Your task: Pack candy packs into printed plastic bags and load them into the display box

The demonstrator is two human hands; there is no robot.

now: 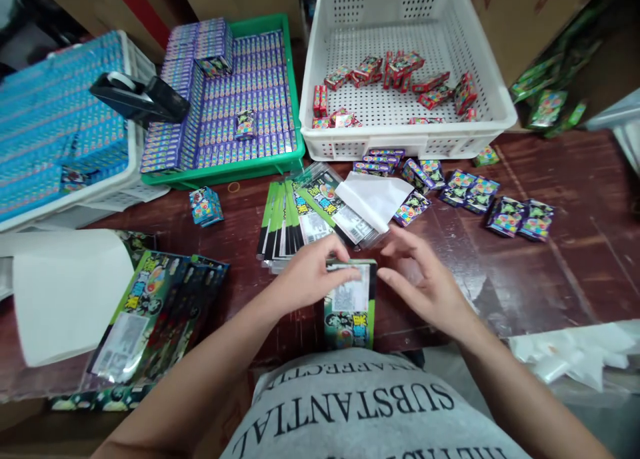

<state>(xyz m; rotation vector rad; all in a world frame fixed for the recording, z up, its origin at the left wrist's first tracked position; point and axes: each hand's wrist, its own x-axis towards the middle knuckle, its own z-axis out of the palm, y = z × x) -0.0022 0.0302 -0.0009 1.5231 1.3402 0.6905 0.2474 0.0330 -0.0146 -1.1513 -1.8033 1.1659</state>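
In front of my body, a green and black printed packet (350,319) with a white label lies at the table's near edge. My left hand (317,275) grips its upper left part, thumb on the label and fingers curled behind. Just right of the packet, my right hand (425,282) is open, its thumb and fingers apart with nothing between them. Beyond the hands lies a fanned pile of similar printed packets (285,219), partly under a white sheet (377,195). Several small purple candy boxes (505,215) lie to the right of that pile.
A white crate (410,139) holds scattered red boxes. Left of it, a green tray (220,173) is packed with purple boxes. A tape dispenser (145,99) rests across the trays. More packets (145,312) lie at left; white scraps (570,355) lie at right.
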